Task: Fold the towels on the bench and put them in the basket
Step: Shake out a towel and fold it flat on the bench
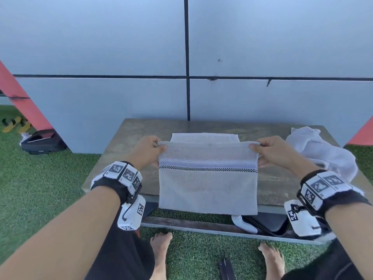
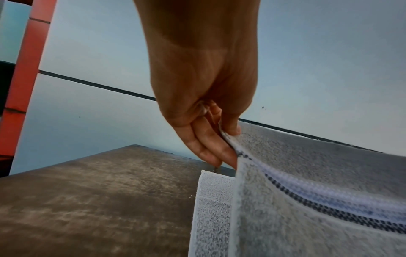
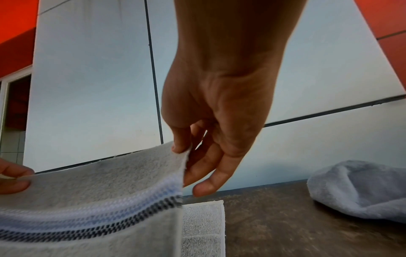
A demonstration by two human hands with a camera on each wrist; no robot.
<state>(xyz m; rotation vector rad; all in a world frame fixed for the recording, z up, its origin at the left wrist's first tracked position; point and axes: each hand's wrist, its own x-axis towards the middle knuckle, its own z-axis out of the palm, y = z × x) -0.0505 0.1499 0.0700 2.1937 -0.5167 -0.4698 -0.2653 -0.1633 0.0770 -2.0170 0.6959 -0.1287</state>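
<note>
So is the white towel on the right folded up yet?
No. The white towel lies crumpled in a loose heap on the bench, untouched.

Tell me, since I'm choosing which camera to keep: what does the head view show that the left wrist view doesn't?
Only the head view shows the right hand, the crumpled white towel, the black bag on the grass, and the person's bare feet.

Only the left wrist view shows the left hand's grip close up: thumb on the front of the striped towel, fingers behind its corner.

Both show the bench, that towel, and the folded towel behind it.
</note>
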